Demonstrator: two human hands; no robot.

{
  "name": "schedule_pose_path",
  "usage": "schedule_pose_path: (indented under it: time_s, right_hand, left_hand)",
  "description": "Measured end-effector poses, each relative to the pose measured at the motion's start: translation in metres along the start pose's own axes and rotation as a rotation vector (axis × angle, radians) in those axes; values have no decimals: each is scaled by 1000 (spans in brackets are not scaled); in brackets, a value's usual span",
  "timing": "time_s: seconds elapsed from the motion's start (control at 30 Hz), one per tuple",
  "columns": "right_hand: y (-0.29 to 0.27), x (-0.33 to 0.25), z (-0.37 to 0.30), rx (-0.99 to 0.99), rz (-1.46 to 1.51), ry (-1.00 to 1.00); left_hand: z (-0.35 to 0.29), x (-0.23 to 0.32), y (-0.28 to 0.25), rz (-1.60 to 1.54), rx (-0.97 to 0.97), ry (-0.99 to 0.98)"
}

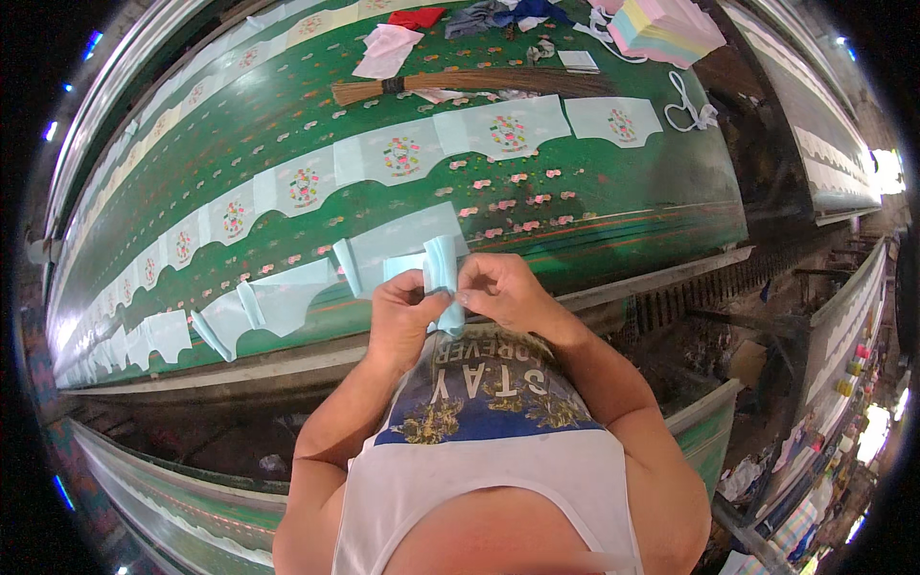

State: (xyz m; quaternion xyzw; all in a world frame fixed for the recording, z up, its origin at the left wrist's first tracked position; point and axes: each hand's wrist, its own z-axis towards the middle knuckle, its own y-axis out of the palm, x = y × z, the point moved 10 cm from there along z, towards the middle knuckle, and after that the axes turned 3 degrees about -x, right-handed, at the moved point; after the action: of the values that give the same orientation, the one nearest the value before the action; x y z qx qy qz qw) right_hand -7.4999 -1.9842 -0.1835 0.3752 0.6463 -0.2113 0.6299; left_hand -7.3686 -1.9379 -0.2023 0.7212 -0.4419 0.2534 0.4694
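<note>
Blue cloth: a pale blue piece (441, 264), folded into a narrow upright strip, is between the two hands at the near edge of the green table (613, 206); its lower end shows against the shirt (484, 468).
Left hand: the left hand (399, 311) grasps the strip from its left side, thumb across the front.
Right hand: the right hand (503, 287) pinches the strip's right edge between thumb and fingers.
Plain pieces: a flat blue sheet (412, 233) lies just beyond the hands; more plain pieces (292, 289) run off to the left, some with an edge turned over.
Printed row: pieces with a coloured print (398, 153) lie farther back, in front of a bristle bundle (460, 83).
Step in hand: probably folding or gathering the strip; the number of layers cannot be told.
Next move: seems to call for one steady hold while the other hand evens the edges.
</note>
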Motion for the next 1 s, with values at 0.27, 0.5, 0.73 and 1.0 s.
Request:
schedule_pose_path:
  time_s: [0.27,0.5,0.73,1.0]
  right_hand:
    - [-117,-9,-38,353,-84,-211]
    - [-282,-71,-126,1005,-367,-218]
    - [-246,-143,-106,893,-799,-367]
    - [-169,-24,4,554,-1010,-231]
  left_hand:
    - [-8,12,2,-250,144,80]
    - [-55,79,-66,-310,259,312]
    - [-83,119,-106,-393,228,439]
    - [-101,143,-142,-409,200,481]
